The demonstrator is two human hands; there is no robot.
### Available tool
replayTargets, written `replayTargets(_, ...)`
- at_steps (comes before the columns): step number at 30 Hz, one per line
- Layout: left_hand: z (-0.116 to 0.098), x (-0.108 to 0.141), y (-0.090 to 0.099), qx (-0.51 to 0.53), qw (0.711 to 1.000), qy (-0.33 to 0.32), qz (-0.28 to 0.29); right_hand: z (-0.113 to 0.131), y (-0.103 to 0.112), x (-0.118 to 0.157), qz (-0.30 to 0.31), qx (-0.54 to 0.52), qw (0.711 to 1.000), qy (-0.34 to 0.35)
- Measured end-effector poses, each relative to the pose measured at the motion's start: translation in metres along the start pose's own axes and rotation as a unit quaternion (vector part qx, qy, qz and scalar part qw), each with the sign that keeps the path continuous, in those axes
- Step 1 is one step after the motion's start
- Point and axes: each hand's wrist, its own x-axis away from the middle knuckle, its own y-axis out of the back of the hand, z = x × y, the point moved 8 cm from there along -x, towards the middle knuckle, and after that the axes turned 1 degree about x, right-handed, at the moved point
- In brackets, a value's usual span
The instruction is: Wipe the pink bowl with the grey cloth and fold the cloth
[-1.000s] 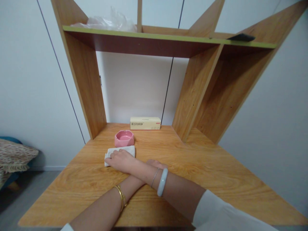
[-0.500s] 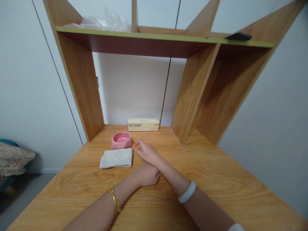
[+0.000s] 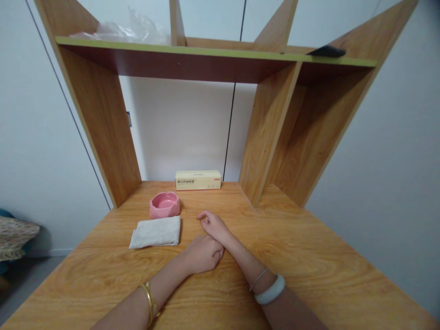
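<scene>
My left hand (image 3: 204, 255) is curled into a fist on the wooden table (image 3: 302, 256), with nothing visible in it. My right hand (image 3: 215, 226) lies just behind it, its wrist resting against the left knuckles; its fingers are loosely bent and a little apart, holding nothing. A folded pale grey cloth (image 3: 156, 232) lies to the left of both hands. Directly behind the cloth stands a pink faceted bowl (image 3: 165, 206). Farther back is a long cream box (image 3: 198, 180) with printed lettering.
A wooden shelf unit (image 3: 271, 133) rises from the back of the table. Clear plastic (image 3: 134, 32) and a dark flat object (image 3: 327, 51) lie on its upper shelf. A patterned cloth (image 3: 15, 236) hangs at the far left.
The view has shifted, so the bowl, cloth and box appear farther left. My right hand's fingers are more bent and farther from the cloth. My left hand stays in a fist.
</scene>
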Motion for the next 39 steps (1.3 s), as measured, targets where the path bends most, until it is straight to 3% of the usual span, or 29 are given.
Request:
replayTargets(5, -0.0006, 0.0006, 0.0014, -0.001, 1.000, 0.002, 0.003, 0.0046, -0.0013, 0.0011, 0.025, 0.005, 1.000, 0.002)
replayTargets(39, -0.0005, 0.0018, 0.0011, -0.010, 1.000, 0.003, 0.016, 0.0053, -0.0003, 0.0007, 0.018, 0.014, 1.000, 0.008)
